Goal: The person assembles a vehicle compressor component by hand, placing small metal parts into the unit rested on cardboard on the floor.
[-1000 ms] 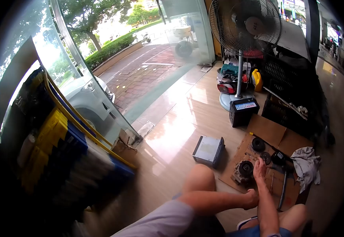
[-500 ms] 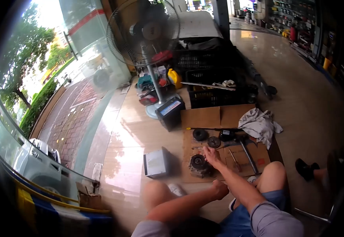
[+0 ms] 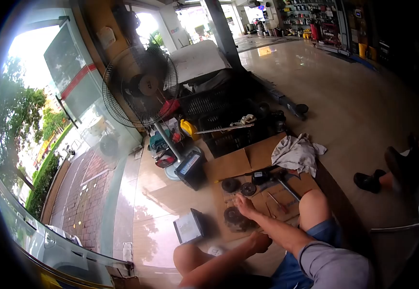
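Note:
My right hand [image 3: 244,205] is over the cardboard [image 3: 226,166], at the upper right edge of a round metal part with a dark pulley [image 3: 234,217]. Its fingers are bent together, and what they hold, if anything, is too small to make out. Below it, near my right forearm, my left hand [image 3: 259,242] is curled, its fingers mostly hidden. A black ring [image 3: 229,185] and a flat round disc [image 3: 248,189] lie just above my right hand. Beside them are a black tool [image 3: 259,177], a hammer-like tool [image 3: 288,187] and a screwdriver [image 3: 278,203].
A grey-white cloth [image 3: 296,153] lies at the cardboard's upper right. Left of the cardboard are a silver box [image 3: 188,228] and a black battery [image 3: 190,168]. Behind stand a fan [image 3: 142,86] and black crates [image 3: 229,137]. Another person's shoe [image 3: 369,181] shows at the right.
The view has swung to the right, so the cardboard and fan sit further left in it. Another person's legs have come into view at the right. Both my hands remain near the round metal part.

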The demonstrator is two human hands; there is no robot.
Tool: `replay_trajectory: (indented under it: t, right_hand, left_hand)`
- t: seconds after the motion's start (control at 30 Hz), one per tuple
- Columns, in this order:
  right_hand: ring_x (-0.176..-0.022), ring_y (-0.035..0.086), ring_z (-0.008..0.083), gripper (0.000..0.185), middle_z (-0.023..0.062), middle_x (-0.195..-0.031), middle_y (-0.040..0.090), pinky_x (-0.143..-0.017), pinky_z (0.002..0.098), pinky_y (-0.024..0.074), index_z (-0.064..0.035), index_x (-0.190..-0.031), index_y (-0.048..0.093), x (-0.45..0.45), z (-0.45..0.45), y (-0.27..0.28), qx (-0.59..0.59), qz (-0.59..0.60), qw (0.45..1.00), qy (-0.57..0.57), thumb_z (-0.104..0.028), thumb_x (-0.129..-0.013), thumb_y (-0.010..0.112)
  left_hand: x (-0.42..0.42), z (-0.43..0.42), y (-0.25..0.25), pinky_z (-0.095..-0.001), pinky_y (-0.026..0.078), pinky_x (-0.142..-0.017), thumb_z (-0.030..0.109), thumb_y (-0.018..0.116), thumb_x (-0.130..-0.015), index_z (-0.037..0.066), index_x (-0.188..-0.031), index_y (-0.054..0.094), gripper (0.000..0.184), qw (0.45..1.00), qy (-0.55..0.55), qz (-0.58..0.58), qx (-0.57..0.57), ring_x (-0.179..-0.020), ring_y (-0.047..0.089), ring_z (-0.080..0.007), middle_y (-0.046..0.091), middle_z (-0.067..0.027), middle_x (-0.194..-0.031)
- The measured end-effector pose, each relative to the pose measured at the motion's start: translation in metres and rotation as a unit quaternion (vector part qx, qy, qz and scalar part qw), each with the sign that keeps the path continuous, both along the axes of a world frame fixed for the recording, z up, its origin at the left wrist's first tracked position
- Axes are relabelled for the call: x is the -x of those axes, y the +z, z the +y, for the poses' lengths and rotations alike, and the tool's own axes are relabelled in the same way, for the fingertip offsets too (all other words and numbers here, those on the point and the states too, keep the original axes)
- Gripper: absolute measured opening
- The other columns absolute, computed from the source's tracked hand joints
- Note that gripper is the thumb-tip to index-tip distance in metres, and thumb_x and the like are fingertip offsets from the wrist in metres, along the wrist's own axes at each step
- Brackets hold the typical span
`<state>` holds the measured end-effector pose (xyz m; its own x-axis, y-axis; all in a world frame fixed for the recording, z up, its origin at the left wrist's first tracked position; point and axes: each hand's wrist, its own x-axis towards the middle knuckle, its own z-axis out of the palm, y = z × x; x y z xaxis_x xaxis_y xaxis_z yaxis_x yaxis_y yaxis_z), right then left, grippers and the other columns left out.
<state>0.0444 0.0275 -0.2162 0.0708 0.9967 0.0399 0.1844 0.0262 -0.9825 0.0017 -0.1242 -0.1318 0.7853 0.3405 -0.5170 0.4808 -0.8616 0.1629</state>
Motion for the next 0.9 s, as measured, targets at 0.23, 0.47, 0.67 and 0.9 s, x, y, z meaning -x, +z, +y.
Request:
replay_trajectory:
  t: [0.23,0.47,0.67,0.9]
  right_hand:
    - [-0.083,0.068,0.0261,0.037,0.0113,-0.092,0.068,-0.073,0.035,0.0536,-0.0011,-0.096,0.061,-0.007,-0.015,0.043,0.197,0.161,0.967,0.022,-0.036,-0.096,0.049]
    - [-0.102,0.058,0.0411,0.039,0.0229,-0.101,0.065,-0.089,0.0469,0.0465,-0.0021,-0.096,0.065,0.002,-0.015,0.031,-0.039,-0.193,0.98,0.006,-0.037,-0.091,0.049]
    - [-0.093,0.063,0.0385,0.038,0.0206,-0.098,0.067,-0.084,0.0447,0.0491,-0.002,-0.114,0.058,0.001,-0.016,0.02,-0.075,-0.095,0.992,-0.036,-0.033,-0.096,0.047]
    - [-0.073,0.067,0.0231,0.038,0.01,-0.083,0.07,-0.07,0.0357,0.0516,-0.0052,-0.094,0.063,-0.015,0.001,0.032,0.133,0.104,0.986,-0.02,-0.04,-0.096,0.048]
  left_hand:
    - [-0.004,-0.011,0.027,-0.0446,0.052,-0.079,0.026,0.065,-0.083,0.016,-0.115,0.063,0.033,0.999,-0.016,0.033,-0.012,-0.103,0.065,-0.0266,0.067,-0.0086,-0.112]
    - [0.007,-0.003,-0.006,-0.0457,0.051,-0.08,0.025,0.062,-0.085,0.013,-0.116,0.061,0.034,0.999,-0.024,0.014,0.035,-0.1,0.066,-0.0299,0.067,-0.0109,-0.111]
    - [0.001,0.002,0.007,-0.0443,0.052,-0.079,0.025,0.061,-0.085,0.012,-0.114,0.061,0.032,0.998,-0.026,0.059,0.024,-0.094,0.067,-0.0302,0.069,-0.0119,-0.105]
    - [-0.008,0.006,0.007,-0.0448,0.052,-0.075,0.022,0.061,-0.085,0.013,-0.111,0.063,0.027,0.996,-0.034,0.068,0.039,-0.093,0.068,-0.0295,0.069,-0.0109,-0.103]
